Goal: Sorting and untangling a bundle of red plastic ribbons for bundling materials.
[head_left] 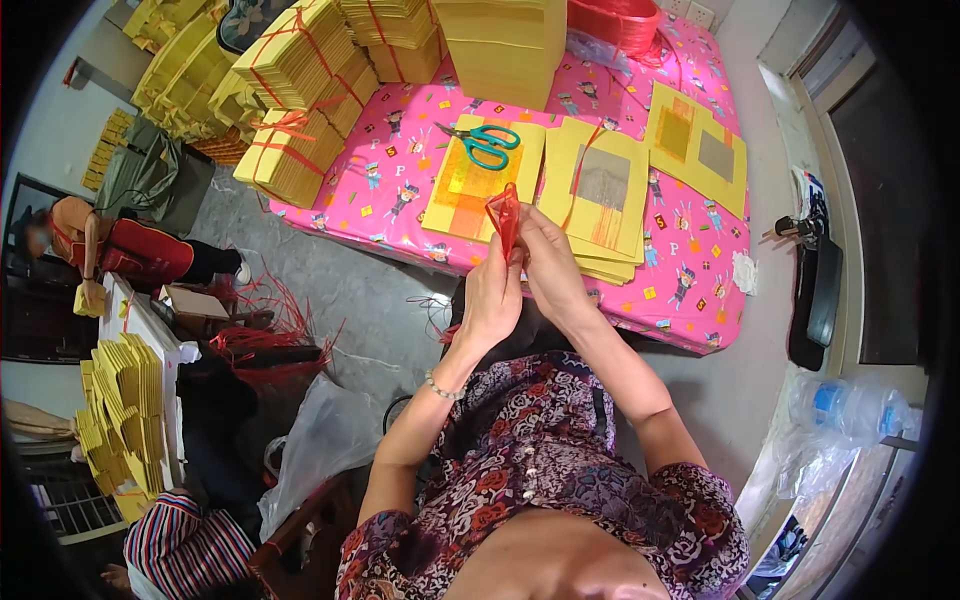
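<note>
My left hand (490,300) and my right hand (548,262) are raised together in front of me, both pinching a red plastic strip (506,218) that stands up between the fingertips. Just beyond them, on the pink patterned table cover (390,190), lie flat stacks of yellow paper sheets (600,195) with orange and silver squares. A pair of green-handled scissors (482,142) rests on the left stack (470,185).
Tied bundles of yellow paper (300,90) pile up at the table's far left and back. A red roll (615,20) sits at the back. On the left, another person (110,250) sits by a table with more yellow stacks (125,400). Red strips (265,345) litter the floor.
</note>
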